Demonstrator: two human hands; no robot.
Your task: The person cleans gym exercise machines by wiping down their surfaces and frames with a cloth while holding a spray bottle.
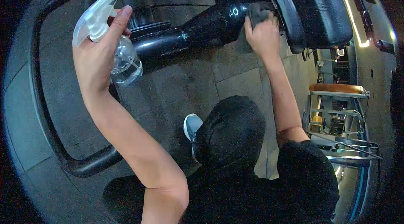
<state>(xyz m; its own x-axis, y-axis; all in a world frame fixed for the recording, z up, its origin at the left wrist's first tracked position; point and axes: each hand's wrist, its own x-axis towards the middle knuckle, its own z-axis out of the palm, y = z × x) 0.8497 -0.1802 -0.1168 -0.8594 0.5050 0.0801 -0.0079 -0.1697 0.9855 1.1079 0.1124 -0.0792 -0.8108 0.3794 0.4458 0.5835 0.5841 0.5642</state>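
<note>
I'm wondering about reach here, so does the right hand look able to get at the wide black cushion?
Probably yes: the right hand, holding a gray cloth, is close by. The curved black piece seems in between, so it would likely go around that to the cushion.

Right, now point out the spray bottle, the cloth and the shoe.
Spray bottle (126, 62): head view, on its clear body below the left hand's grip.
Cloth (257, 12): head view, on its bunched part.
Shoe (193, 124): head view, on its upper.

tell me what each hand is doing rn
Left hand: closed on a clear spray bottle.
Right hand: closed on a dark cloth.
</note>
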